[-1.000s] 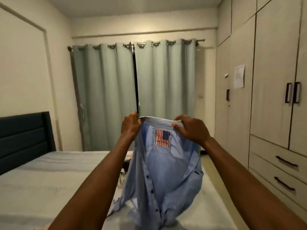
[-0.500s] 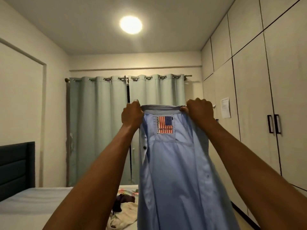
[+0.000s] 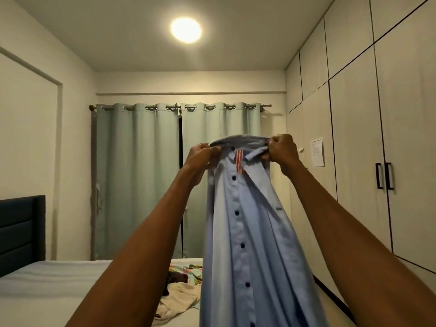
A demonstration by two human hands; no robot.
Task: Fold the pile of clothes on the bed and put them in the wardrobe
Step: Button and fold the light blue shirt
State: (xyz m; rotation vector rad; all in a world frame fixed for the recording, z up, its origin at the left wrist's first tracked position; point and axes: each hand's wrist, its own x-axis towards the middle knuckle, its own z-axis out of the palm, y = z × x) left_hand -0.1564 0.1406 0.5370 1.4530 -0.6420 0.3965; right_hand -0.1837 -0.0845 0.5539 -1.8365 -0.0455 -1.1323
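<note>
While both arms reach up and forward, the light blue shirt (image 3: pixel 247 220) hangs full length in the air over the near edge of the bed (image 3: pixel 59 279), held only at its collar. The left hand (image 3: pixel 200 156) has its fingers curled round the left end of the collar, and the right hand (image 3: pixel 282 149) pinches the right end between thumb and curled fingers. A row of dark buttons runs down the front, and a flag label shows just under the collar.

Thin woven cloth like this looks light and quite limp; it will probably sag and twist wherever it is not supported, so the collar ends or the shoulder seams seem the best places to grip. Nothing about it looks fragile or slippery.

On the bed behind the shirt lies the pile of clothes (image 3: pixel 181 289), with a cream piece, a dark piece and a patterned one. That flat mattress should serve well for laying the shirt out. A dark headboard (image 3: pixel 22 232) stands at the left, pale green curtains (image 3: pixel 177 173) cover the far wall, and the wardrobe (image 3: pixel 354 161) lines the right side, its doors closed, a sheet of paper (image 3: pixel 317 151) stuck on one. A round ceiling light (image 3: pixel 186 30) is on.
</note>
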